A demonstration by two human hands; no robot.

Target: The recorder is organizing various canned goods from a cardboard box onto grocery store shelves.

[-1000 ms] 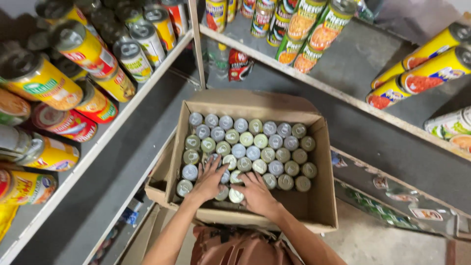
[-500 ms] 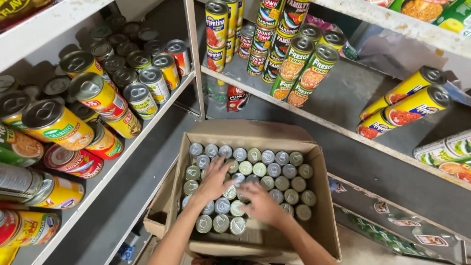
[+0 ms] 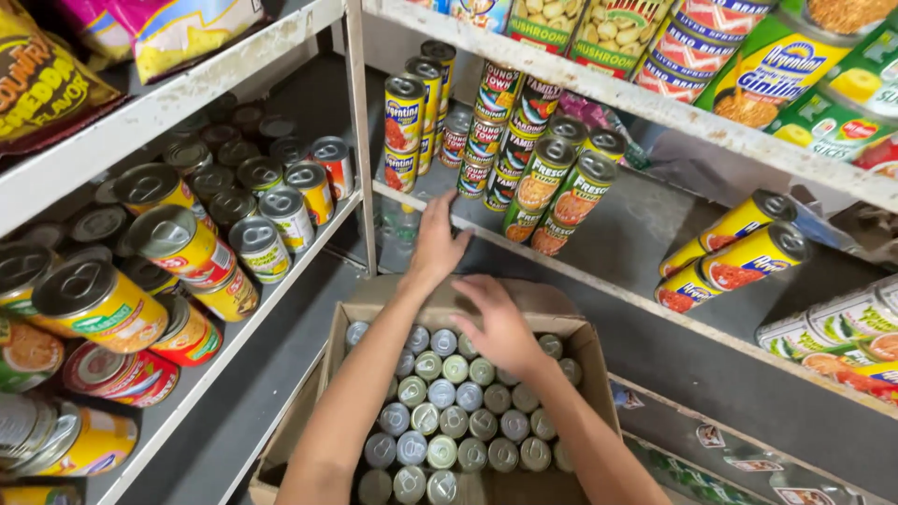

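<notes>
An open cardboard box sits low in front of me, packed with several small cans standing upright, silver and pale green lids showing. My left hand is stretched up past the box's far edge, fingers apart, at the front lip of the lower right shelf, with nothing visible in it. My right hand hovers palm down over the cans at the far end of the box, its fingers extended toward the left. Whether it touches a can underneath is hidden.
A white upright post splits two shelving bays. The left shelf holds several cans lying on their sides. The right shelf carries stacked upright cans and yellow cans lying down. Snack bags sit top left.
My view has tilted upward and moved closer to the shelves. My left hand has lifted out of the box toward the shelf edge, and my right hand has shifted to the box's far end.
</notes>
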